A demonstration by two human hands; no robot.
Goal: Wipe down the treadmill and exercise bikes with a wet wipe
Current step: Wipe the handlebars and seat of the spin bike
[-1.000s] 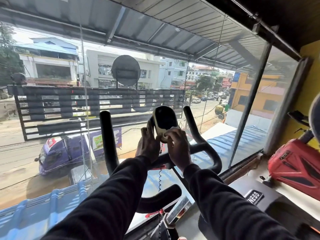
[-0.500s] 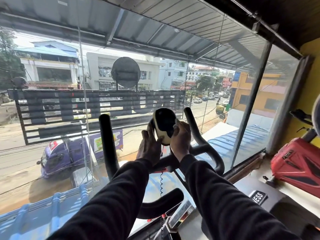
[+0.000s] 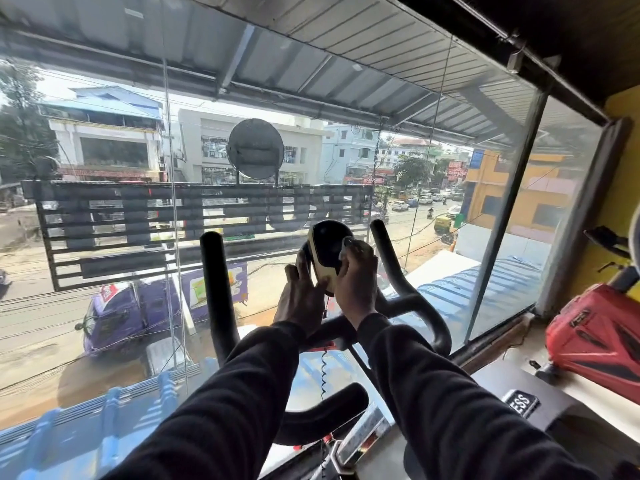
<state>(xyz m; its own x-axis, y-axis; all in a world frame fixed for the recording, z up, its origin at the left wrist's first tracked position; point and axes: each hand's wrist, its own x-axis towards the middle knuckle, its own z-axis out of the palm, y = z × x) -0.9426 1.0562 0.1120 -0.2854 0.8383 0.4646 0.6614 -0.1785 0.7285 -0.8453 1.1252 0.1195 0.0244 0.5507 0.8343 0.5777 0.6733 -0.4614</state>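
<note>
Up close, two hands work on an exercise bike's console by a big window.

Nearest, two black sleeves (image 3: 242, 403) reach forward over the black handlebar (image 3: 412, 299) of the exercise bike (image 3: 322, 410). Just beyond the bar's middle, the left hand (image 3: 299, 299) cups the console (image 3: 327, 252) from its left side and back, fingers (image 3: 304, 265) curled against the casing. The right hand (image 3: 356, 282) is on the console's right edge, its fingers bent around a pale wet wipe (image 3: 348, 245) pressed to the dark screen. Right of the console and lower lies a red machine (image 3: 599, 344) by the window sill. Beyond the console stands the window glass (image 3: 502, 254), then a slatted sign frame (image 3: 138, 220), a purple truck (image 3: 145, 306) on the street, and buildings farthest off.
</note>
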